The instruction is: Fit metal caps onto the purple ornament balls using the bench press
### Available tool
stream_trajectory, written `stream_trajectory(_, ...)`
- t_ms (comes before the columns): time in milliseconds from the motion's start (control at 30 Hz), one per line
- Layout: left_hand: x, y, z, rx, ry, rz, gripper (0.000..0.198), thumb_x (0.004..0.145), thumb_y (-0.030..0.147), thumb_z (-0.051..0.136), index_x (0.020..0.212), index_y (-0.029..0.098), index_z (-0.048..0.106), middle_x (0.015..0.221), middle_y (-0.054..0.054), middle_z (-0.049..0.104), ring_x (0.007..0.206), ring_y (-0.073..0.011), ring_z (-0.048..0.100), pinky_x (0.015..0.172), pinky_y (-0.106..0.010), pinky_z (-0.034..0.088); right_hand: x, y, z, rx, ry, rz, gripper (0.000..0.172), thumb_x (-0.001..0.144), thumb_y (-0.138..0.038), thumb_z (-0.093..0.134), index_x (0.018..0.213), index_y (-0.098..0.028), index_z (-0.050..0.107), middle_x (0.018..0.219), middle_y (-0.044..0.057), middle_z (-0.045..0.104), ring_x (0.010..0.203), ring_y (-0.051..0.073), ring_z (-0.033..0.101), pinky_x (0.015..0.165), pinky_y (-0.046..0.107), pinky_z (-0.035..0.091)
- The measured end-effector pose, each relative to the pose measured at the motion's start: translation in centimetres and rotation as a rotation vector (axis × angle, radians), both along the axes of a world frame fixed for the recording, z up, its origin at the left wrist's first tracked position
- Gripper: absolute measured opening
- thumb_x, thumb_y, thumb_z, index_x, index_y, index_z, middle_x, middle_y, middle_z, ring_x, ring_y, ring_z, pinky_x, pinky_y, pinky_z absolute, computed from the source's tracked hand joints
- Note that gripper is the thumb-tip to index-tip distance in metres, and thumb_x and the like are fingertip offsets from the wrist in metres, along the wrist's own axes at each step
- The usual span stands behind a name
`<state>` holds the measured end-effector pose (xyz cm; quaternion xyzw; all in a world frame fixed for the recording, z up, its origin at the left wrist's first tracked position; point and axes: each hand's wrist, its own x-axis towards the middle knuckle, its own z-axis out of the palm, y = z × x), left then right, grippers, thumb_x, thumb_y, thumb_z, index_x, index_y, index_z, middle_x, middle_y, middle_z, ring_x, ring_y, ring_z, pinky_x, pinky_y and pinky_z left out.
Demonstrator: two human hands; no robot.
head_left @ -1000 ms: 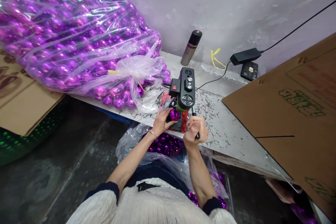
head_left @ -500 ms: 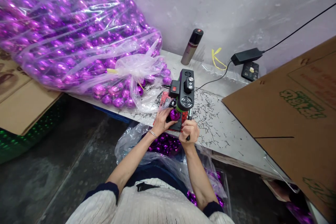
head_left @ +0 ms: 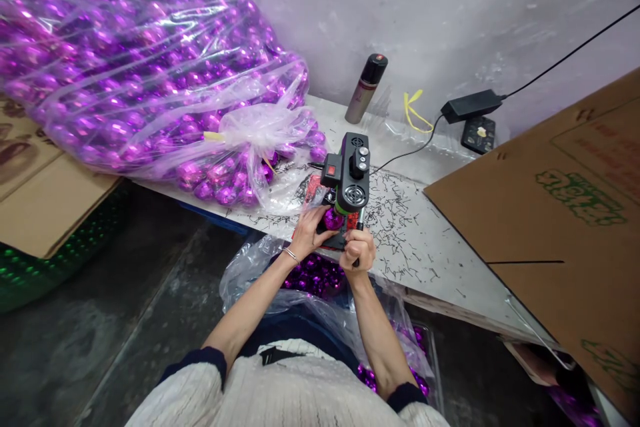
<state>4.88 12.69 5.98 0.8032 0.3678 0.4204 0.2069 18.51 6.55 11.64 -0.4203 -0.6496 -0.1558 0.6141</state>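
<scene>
A small black machine [head_left: 353,173] with two round grilles and a red switch stands on the white table near its front edge. My left hand [head_left: 309,233] grips a shiny purple ball [head_left: 333,219] beneath the machine's front end. At the machine's right side, my right hand [head_left: 359,248] is closed around a black lever handle [head_left: 357,261]. Many tiny dark bits lie scattered on the table [head_left: 445,267] around the machine. Below the hands, an open plastic bag holds loose purple balls [head_left: 317,277].
A big clear bag of purple balls [head_left: 140,67] fills the left. Behind the machine stand a spray can [head_left: 366,88], a yellow tie [head_left: 416,113] and a power adapter [head_left: 471,106] with its cable. A cardboard box [head_left: 560,227] rises at the right; another cardboard piece [head_left: 60,193] lies left.
My right hand has shifted very slightly left with the lever handle. My left hand stays in place on the purple ball.
</scene>
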Motion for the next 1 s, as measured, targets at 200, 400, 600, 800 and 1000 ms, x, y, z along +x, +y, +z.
stream_trajectory(200,0.0,0.0,0.0,-0.007,-0.008,-0.013,0.067,0.091,0.058,0.068,0.143,0.017,0.054,0.131,-0.019,0.069,0.124,-0.0323,0.066,0.104,-0.049,0.051,0.2,0.2,-0.3,0.019,-0.004,0.006,0.028,0.104,-0.027,0.037,0.078,-0.024,0.047,0.074,-0.001,0.057,0.063,0.013,0.059,0.066,0.032,0.049)
stream_trajectory(400,0.0,0.1,-0.1,-0.011,0.002,-0.001,0.067,0.09,0.057,0.071,0.141,0.017,0.056,0.131,-0.019,0.069,0.124,-0.0323,0.066,0.104,-0.049,0.052,-0.4,-0.4,3.0,-0.043,0.086,0.024,0.028,0.101,-0.02,0.041,0.074,-0.024,0.048,0.07,-0.001,0.057,0.061,0.013,0.055,0.06,0.03,0.044)
stream_trajectory(600,0.1,0.1,-0.1,0.016,-0.01,0.009,0.069,0.09,0.058,0.069,0.141,0.015,0.055,0.131,-0.02,0.069,0.124,-0.0318,0.067,0.104,-0.049,0.052,-1.2,-1.0,6.3,-0.121,0.22,-0.028,0.028,0.099,-0.017,0.045,0.072,-0.023,0.048,0.068,-0.001,0.056,0.061,0.013,0.054,0.058,0.03,0.041)
stream_trajectory(800,0.1,0.0,-0.1,0.012,-0.026,-0.002,0.068,0.09,0.057,0.07,0.143,0.016,0.054,0.131,-0.019,0.069,0.123,-0.0322,0.067,0.104,-0.049,0.052,-0.6,-1.1,3.7,-0.12,0.088,-0.023,0.028,0.101,-0.021,0.041,0.075,-0.023,0.048,0.069,-0.001,0.055,0.063,0.014,0.055,0.061,0.03,0.043)
stream_trajectory(1000,0.2,0.0,0.0,-0.014,0.002,-0.002,0.065,0.092,0.057,0.068,0.142,0.018,0.055,0.13,-0.019,0.069,0.123,-0.0324,0.066,0.105,-0.049,0.051,0.0,-0.2,1.3,-0.005,-0.045,-0.005,0.027,0.103,-0.024,0.039,0.077,-0.024,0.047,0.072,-0.001,0.057,0.062,0.013,0.054,0.063,0.03,0.045)
